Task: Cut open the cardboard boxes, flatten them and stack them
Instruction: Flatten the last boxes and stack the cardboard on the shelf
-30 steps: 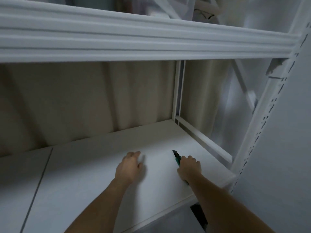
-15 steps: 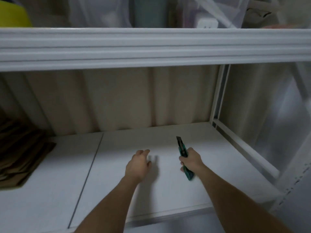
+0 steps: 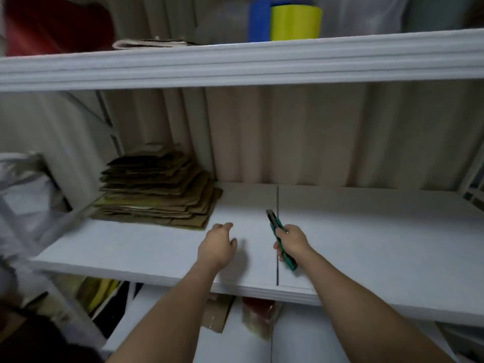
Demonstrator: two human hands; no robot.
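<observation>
Many flattened cardboard boxes (image 3: 157,189) already sit stacked at the left of the white shelf (image 3: 366,239), no uncut box in sight, while the right hand (image 3: 292,241) grips a green utility knife (image 3: 279,234) and the left hand (image 3: 217,244) hovers, fingers loose and empty.

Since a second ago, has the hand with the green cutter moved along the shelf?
Yes. The right hand with the green cutter was near the shelf's right end post; now it is over the seam between the shelf boards, further left.
</observation>
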